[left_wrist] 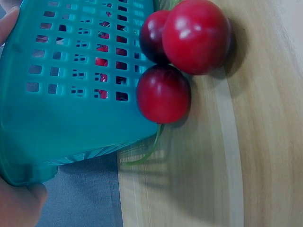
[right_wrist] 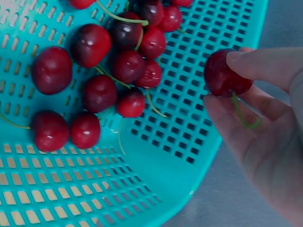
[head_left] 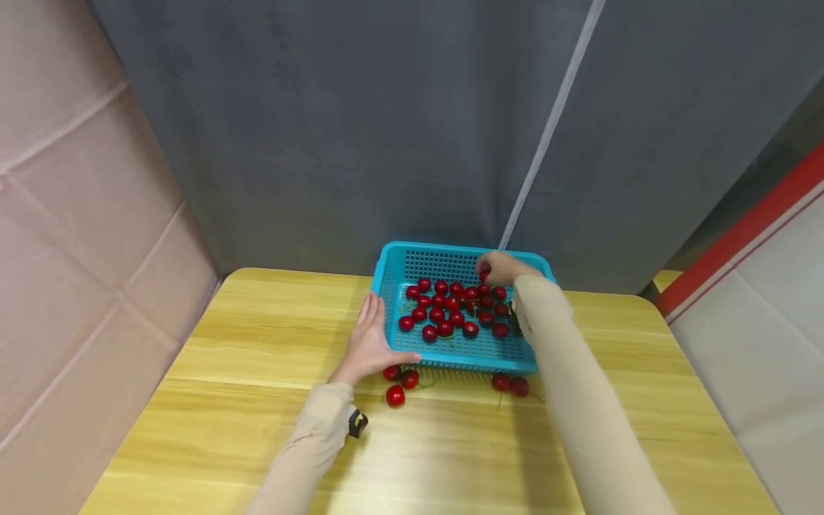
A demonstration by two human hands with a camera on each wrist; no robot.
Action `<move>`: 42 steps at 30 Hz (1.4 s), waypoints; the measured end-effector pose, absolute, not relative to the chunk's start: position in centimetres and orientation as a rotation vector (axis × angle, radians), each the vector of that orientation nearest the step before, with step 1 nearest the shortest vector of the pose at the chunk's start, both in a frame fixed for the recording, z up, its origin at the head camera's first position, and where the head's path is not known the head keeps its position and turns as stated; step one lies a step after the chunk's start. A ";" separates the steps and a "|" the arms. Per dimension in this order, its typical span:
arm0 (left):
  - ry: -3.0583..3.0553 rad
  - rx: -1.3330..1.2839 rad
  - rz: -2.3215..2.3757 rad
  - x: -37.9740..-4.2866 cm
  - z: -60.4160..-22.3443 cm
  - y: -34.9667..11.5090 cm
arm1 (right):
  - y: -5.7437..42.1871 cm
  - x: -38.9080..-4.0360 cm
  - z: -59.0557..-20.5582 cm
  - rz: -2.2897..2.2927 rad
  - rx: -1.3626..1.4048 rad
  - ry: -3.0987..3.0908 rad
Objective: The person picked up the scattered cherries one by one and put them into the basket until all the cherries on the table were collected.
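Note:
A blue plastic basket (head_left: pixel 386 259) with slotted walls stands at the far side of the wooden table, with many dark red cherries (head_left: pixel 453 303) spread over its bottom. My left hand (head_left: pixel 372 345) grips the basket's near left corner, the thumb along the front rim and the fingers against the left side. Over the basket's back right part, my right hand (head_left: pixel 505 269) pinches one cherry (right_wrist: pixel 222 75) between thumb and fingers. That cherry's green stem hangs down toward the palm in the right wrist view.
Three loose cherries (head_left: pixel 395 395) lie on the table (head_left: pixel 270 343) by the basket's front left corner. Two more cherries (head_left: pixel 518 387) lie before its front right. A dark grey curtain (head_left: pixel 322 143) hangs behind the table, and a pale padded wall (head_left: pixel 84 214) stands at the left.

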State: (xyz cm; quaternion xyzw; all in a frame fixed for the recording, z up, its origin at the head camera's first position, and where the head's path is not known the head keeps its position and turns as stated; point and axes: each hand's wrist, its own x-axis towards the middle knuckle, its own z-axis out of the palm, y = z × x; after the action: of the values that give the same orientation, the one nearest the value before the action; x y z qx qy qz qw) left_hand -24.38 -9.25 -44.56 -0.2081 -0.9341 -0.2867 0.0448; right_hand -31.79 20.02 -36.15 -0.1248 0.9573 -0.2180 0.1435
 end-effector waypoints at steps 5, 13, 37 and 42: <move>-2.866 -0.642 -0.873 -24.3 -44.6 -9.1 | 19.9 -31.8 -36.7 -0.606 -0.284 2.750; -2.845 -0.651 -0.893 -24.2 -44.7 -9.1 | 20.1 -31.9 -37.1 -0.577 -0.264 2.747; -2.882 -0.644 -0.886 -24.4 -44.5 -9.5 | 19.7 -22.2 -34.3 -0.560 -0.799 3.023; -2.892 -0.648 -0.874 -24.5 -44.5 -9.6 | 19.2 -19.0 -34.6 -0.576 -0.879 3.041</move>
State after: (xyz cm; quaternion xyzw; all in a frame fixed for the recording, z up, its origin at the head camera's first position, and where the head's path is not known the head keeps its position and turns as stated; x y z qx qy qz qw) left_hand -24.48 -9.58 -44.48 -0.2096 -0.9356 -0.2829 0.0256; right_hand -18.96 19.19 -34.57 -0.2730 0.9445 -0.1790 -0.0377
